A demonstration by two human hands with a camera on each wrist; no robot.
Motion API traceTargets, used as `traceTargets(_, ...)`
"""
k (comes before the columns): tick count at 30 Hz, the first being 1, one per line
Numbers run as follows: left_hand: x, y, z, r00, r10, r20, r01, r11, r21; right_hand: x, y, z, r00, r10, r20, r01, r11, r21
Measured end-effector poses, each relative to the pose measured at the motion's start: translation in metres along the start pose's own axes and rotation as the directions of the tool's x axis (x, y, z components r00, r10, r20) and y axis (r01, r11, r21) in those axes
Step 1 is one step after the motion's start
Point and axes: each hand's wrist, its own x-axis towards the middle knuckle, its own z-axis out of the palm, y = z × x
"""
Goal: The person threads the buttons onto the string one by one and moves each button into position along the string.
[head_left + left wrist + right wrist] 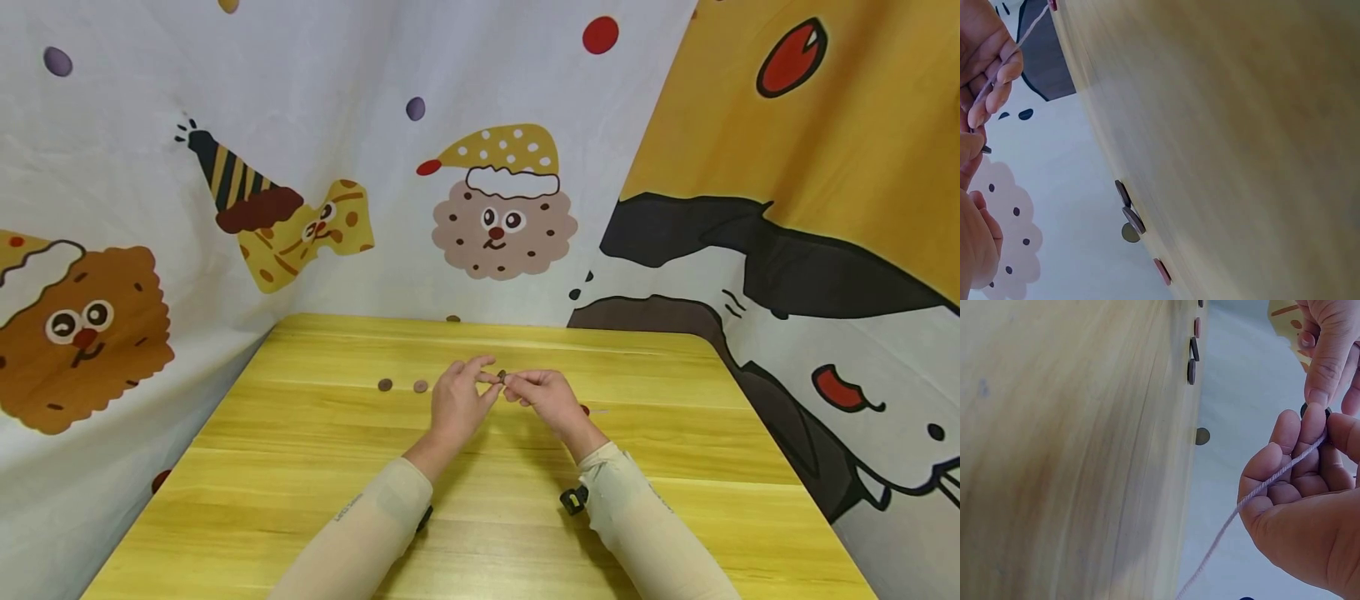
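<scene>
Both hands meet over the middle of the table. My left hand [459, 402] pinches a small dark button [502, 377] between thumb and finger, its other fingers raised. Close against that button, my right hand [551, 398] pinches the end of a pale lilac yarn [1254, 492]. In the right wrist view the yarn crosses the right palm and trails down past the little finger. The button [1304, 410] shows there only as a dark rim, mostly hidden by fingertips.
On the wooden table [300, 467], a dark brown button [385, 385] and a lighter pinkish one [420, 387] lie left of the hands. Two dark buttons [1134, 220] lie close together in the left wrist view. A small red piece [585, 410] sits by the right wrist. A printed curtain [360, 75] hangs behind.
</scene>
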Motion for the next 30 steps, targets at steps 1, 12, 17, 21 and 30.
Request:
traceTargets(1,0.000,0.000,0.000,1.000,0.005,-0.005,-0.005,1.000,0.006,0.000,0.000,0.000,1.000,0.005,-0.004,-0.005,1.000,0.001)
traceTargets(12,-0.001,-0.001,0.005,1.000,0.028,0.010,-0.028,0.999,0.023,0.000,-0.001,0.005,0.998,0.014,-0.062,-0.015,1.000,-0.015)
traceTargets(17,0.000,-0.001,0.004,0.949,-0.233,0.213,0.279,0.934,-0.222,-0.001,0.000,0.008,0.993,-0.018,-0.115,0.005,0.993,-0.115)
traceTargets(21,0.001,-0.003,0.005,0.845,-0.413,0.341,0.527,0.754,-0.392,-0.002,0.004,0.012,0.989,-0.075,-0.129,0.048,0.978,-0.203)
traceTargets(30,0.004,-0.005,0.004,0.821,-0.456,0.344,0.568,0.710,-0.415,-0.004,0.004,0.016,0.982,-0.154,-0.111,0.118,0.953,-0.279)
